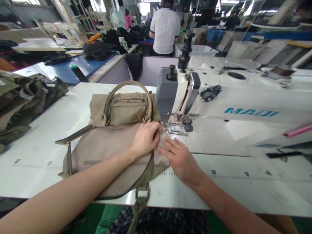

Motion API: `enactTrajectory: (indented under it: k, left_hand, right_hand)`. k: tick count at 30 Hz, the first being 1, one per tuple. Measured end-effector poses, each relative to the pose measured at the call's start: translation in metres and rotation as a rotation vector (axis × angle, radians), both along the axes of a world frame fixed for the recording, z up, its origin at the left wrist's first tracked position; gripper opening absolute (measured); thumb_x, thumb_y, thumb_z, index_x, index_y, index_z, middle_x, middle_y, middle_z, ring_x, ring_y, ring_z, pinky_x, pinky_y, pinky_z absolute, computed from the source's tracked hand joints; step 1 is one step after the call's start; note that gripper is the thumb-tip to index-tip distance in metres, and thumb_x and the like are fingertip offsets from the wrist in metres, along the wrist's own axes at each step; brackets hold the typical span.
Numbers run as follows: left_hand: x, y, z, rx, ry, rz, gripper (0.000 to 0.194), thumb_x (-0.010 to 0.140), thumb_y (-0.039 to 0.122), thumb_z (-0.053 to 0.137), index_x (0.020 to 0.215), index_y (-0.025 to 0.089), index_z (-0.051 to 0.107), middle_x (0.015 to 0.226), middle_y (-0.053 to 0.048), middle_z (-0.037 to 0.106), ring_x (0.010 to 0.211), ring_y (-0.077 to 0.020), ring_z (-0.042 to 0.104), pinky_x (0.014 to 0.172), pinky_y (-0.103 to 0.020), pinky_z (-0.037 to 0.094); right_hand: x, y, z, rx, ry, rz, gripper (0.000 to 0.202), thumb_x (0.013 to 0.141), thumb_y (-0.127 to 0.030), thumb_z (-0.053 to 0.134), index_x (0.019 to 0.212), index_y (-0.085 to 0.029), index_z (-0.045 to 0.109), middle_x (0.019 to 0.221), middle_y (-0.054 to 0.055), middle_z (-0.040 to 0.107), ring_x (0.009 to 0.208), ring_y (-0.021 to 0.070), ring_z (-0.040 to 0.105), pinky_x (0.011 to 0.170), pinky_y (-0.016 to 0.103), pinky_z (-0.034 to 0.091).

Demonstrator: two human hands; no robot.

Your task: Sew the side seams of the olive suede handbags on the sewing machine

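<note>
**Steadying a half-flat bag beside the needle**

At 6 o'clock, a strap with a metal ring (142, 194) hangs over the near edge of the white table (185, 196). The right hand (182, 161) is open, its fingers spread and pressing on the bag's right-hand margin. Just beyond it and toward its 10 o'clock, the left hand (145, 138) has its fingers curled in, pinching cloth at the same margin; exactly how much it grips is hidden.

The olive-and-taupe bag (104, 148) lies on the table, its main spread toward 9 o'clock from the hands. Its long axis runs roughly 12 to 6, with the rounded, zipped edge nearer the person. The left hand is nearer the bag's middle; the right fingertips are nearer the presser foot (177, 131), which sits at about 12 o'clock from them, just beside the margin.

Farther off, the handle (129, 83) arches toward 11 o'clock, the sewing machine (246, 97) stretches toward 2, piled cloth (29, 100) lies toward 10, and a person in a white shirt (165, 31) stands at 12.
</note>
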State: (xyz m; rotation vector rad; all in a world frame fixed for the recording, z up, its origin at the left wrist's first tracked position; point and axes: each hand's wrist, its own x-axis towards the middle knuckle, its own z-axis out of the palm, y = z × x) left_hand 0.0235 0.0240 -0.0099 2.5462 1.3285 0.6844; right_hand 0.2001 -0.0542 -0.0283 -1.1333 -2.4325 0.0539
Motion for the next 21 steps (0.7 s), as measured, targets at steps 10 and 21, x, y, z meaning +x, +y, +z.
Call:
enactTrajectory:
  k: [10,21]
  left_hand:
    - [-0.0021,0.0001,-0.0015,0.013,-0.011,-0.009,0.012,0.079,0.013,0.051,0.087,0.021,0.050,0.086,-0.002,0.060,0.085,-0.0209,0.056,0.073,-0.032,0.039]
    - [-0.0051,-0.0056,-0.0040,0.016,-0.036,-0.022,0.011,0.080,0.013,0.053,0.087,0.021,0.051,0.083,-0.001,0.058,0.083,-0.0196,0.054,0.072,-0.031,0.040]
  right_hand:
    - [-0.0005,-0.0001,-0.0015,0.021,0.026,0.013,0.040,0.088,-0.003,0.045,0.121,-0.014,0.065,0.129,0.017,0.062,0.126,0.0283,0.053,0.107,0.052,0.041]
    - [0.0001,-0.0015,-0.0008,0.080,0.029,0.059,0.037,0.093,-0.007,0.041,0.120,-0.013,0.066,0.124,0.017,0.065,0.121,0.0286,0.056,0.104,0.052,0.044]
